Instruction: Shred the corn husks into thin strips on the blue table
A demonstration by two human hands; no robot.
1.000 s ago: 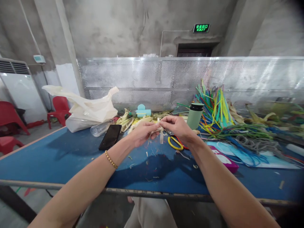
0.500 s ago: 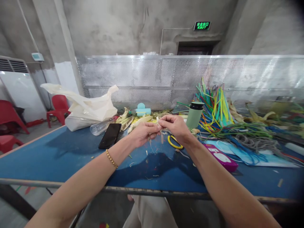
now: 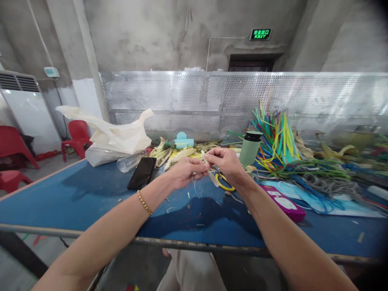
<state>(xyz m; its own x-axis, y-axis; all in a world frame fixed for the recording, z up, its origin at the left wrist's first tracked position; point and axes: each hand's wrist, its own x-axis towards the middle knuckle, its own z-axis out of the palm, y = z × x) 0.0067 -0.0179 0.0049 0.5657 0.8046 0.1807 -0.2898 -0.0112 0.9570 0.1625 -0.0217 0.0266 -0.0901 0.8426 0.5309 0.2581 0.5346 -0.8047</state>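
Above the blue table [image 3: 103, 210], my left hand [image 3: 189, 171] and my right hand [image 3: 224, 161] meet fingertip to fingertip. Both are closed in a pinch on a thin, pale strip of corn husk [image 3: 203, 153]. One end sticks up between the fingers, and a wider pale piece [image 3: 213, 179] hangs below them; whether the two are joined is hidden. Yellow-handled scissors [image 3: 226, 186] lie just beneath my right hand, partly covered by it. Pale corn husks [image 3: 183, 154] are heaped behind my left hand. Small scraps [image 3: 188, 195] are scattered on the tabletop below.
Left of my hands are a black phone [image 3: 142, 173], a clear plastic bottle [image 3: 129, 162] and a white bag [image 3: 121, 141]. A green canister [image 3: 251, 149], coloured strips [image 3: 280, 139], cords [image 3: 318, 171] and a purple box [image 3: 283, 202] stand or lie to the right. A perforated metal screen [image 3: 169, 95] borders the back.
A wider pale piece now hangs lower right from between my fingers, near the scissors. My hands stay together in the same pinch, and the view has shifted slightly.
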